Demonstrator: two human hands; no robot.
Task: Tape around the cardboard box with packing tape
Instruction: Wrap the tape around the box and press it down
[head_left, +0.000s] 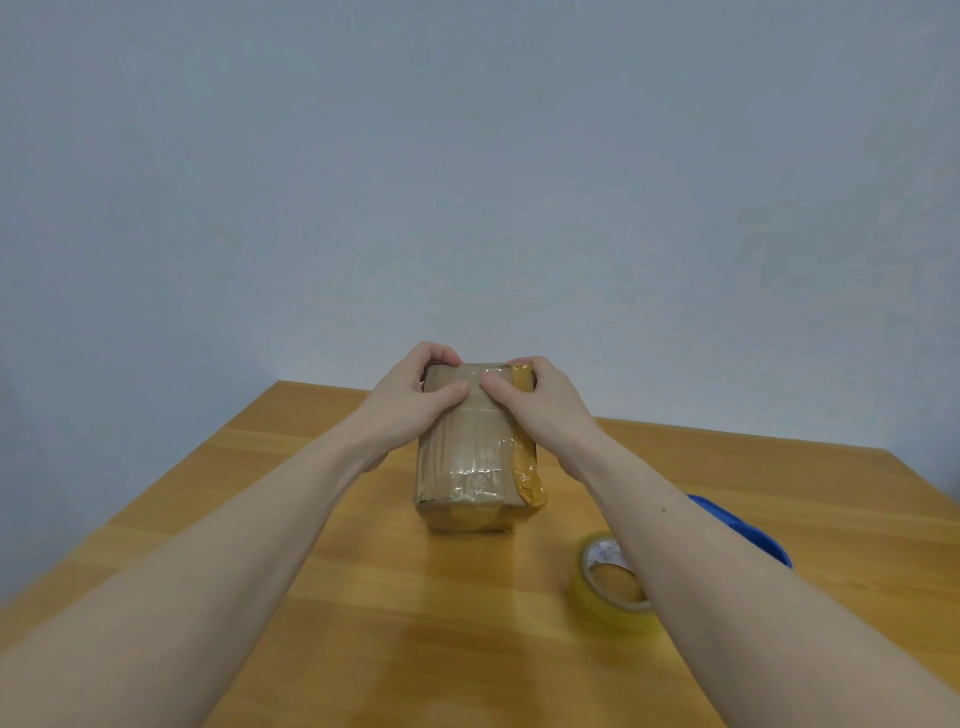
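A brown cardboard box (467, 457) stands on the wooden table (363, 597), with clear tape across its top and a yellowish tape band along its right side. My left hand (410, 400) grips the box's far left top edge, thumb pressed on the top. My right hand (540, 400) grips the far right top edge over the yellow band, thumb also on the top. The two thumbs nearly meet. A roll of yellowish packing tape (605, 582) lies flat on the table to the right, partly hidden under my right forearm.
A blue object (748, 530) lies on the table behind my right forearm, mostly hidden. A plain pale wall rises behind the table's far edge.
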